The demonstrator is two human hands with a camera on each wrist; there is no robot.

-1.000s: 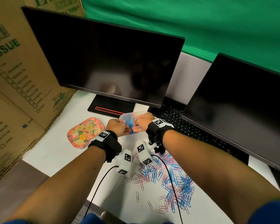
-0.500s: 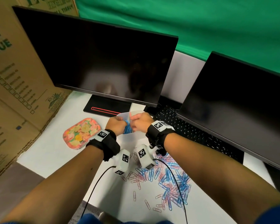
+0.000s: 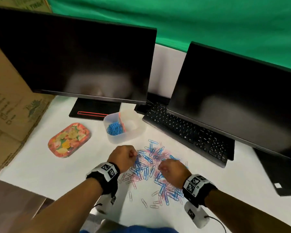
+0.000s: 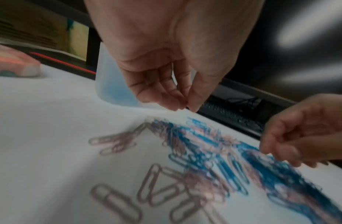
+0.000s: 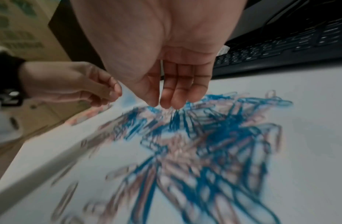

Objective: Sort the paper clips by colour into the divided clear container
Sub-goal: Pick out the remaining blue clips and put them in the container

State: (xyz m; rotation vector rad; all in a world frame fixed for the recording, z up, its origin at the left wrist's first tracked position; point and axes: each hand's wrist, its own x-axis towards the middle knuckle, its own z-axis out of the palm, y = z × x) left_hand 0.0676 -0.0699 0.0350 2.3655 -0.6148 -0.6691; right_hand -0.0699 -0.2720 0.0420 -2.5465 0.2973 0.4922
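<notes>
1. The step in hand looks like another pick from the pile (image 3: 155, 172) of mixed blue and pink clips on the desk (image 3: 40, 165), just in front of the container (image 3: 136, 133).

2. The container is only part filled. Blue clips (image 3: 115, 128) lie in its left compartment, left of the pink divider (image 3: 121, 122); the right compartment looks empty. So pink seems not yet begun, and plenty of blue is left in the pile.

3. The left hand (image 3: 123, 158) hovers over the pile's left edge. Its fingers (image 4: 167, 92) are curled, with thumb and fingertips closed to a narrow pinch. I cannot tell whether a clip is between them.

4. The right hand (image 3: 173, 171) hovers over the pile's near right part. Its fingers (image 5: 182, 89) hang nearly straight and close together, pointing down at the clips, and hold nothing I can see.

5. The next move calls for a fine pinch on clips of one colour. The two colours are tangled, so a stray pink could ride along with a blue; each pick should be checked before dropping it on its side of the divider.

6. The head view alone shows the container's inside, the divider, and both hands relative to the pile; there the fingers are hidden behind the backs of the hands.

7. The wrist views show the palms and fingers from below, though blurred; the left wrist view gives only the container's wall, tinted blue by the clips behind it.
</notes>
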